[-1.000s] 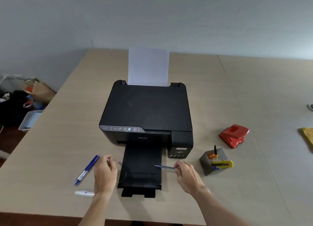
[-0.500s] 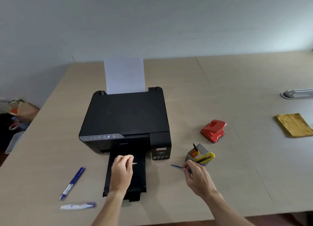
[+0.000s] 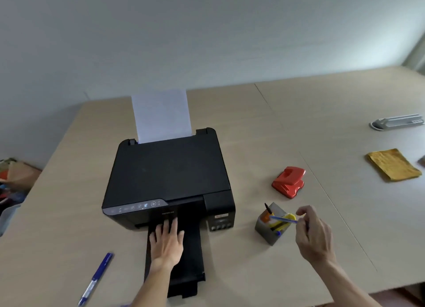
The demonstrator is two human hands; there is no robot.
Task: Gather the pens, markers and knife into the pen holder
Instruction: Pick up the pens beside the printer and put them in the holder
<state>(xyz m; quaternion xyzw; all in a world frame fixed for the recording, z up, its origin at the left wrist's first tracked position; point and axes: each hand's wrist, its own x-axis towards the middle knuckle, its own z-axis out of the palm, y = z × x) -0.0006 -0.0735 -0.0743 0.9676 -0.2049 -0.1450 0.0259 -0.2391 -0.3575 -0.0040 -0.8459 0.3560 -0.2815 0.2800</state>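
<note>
Pale woodgrain table [image 3: 287, 127]: right hand [image 3: 314, 236] pinches slim blue pen [image 3: 283, 219] over angular grey holder [image 3: 270, 232]; left hand [image 3: 167, 245] flat.

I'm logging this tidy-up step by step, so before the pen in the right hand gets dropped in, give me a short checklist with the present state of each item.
1. Thin blue pen pinched in the right hand: ok.
2. Pen over the grey pen holder: ok, though it lies nearly level, not tip-down.
3. Room in the holder: cannot tell; the yellow utility knife and an orange-and-black marker already fill part of it.
4. Holder upright on the beige table: ok.
5. Left hand free for the next pick: ok; it rests flat and empty on the black printer's output tray.
6. All pens gathered: not ok; a blue-and-clear pen lies on the table at the left.
</note>
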